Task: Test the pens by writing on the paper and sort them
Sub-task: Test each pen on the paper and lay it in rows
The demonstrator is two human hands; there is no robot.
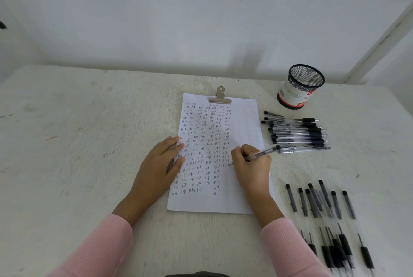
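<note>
A pale, rough table [89, 142] stands against a plain white wall [178, 19]. On it lies a sheet of paper [243, 124] held by a metal clip [220, 95] at the top and full of small written words. The left hand [161, 162] lies flat and open on the paper's left edge. The right hand [251, 165] is curled tight around a pen [263, 152], whose tip touches the paper. A pile of pens [297, 132] lies just right of the paper, below a mesh cup [300, 85]. More pens [324, 205] lie closer, at the right.
</note>
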